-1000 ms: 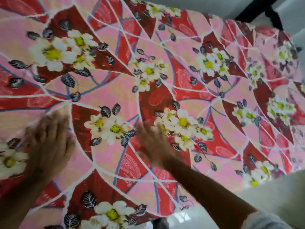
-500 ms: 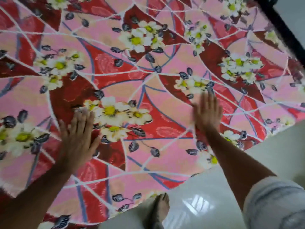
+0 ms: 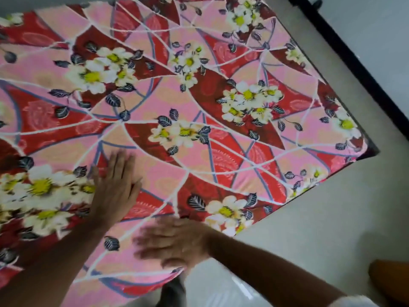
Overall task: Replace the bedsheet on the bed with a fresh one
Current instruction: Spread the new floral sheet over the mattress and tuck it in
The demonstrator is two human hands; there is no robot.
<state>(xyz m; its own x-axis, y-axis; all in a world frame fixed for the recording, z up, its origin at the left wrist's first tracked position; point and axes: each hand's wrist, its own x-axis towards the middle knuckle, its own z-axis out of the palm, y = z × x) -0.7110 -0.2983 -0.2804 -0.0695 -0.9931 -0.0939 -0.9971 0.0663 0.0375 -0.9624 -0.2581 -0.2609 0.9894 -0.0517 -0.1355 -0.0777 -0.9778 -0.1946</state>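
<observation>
A pink and red bedsheet [image 3: 221,151] with white flowers and dark leaves lies spread flat over the bed, filling most of the view. My left hand [image 3: 116,187] rests palm down on it, fingers together and pointing away from me. My right hand [image 3: 174,242] lies flat near the sheet's near edge, fingers pointing left, blurred by motion. Neither hand holds cloth. The sheet's corner [image 3: 363,151] sits at the right over a dark bed edge.
Pale tiled floor [image 3: 321,229] runs along the bed's near and right sides. A black strip [image 3: 354,58] crosses the floor diagonally at the upper right. An orange object [image 3: 391,282] shows at the bottom right. Part of my foot [image 3: 174,291] is under the sheet's edge.
My right hand has swept from the far right of the sheet back toward the near edge and turned leftward. My left hand stayed flat on the sheet. The view shifted toward the bed's corner.
</observation>
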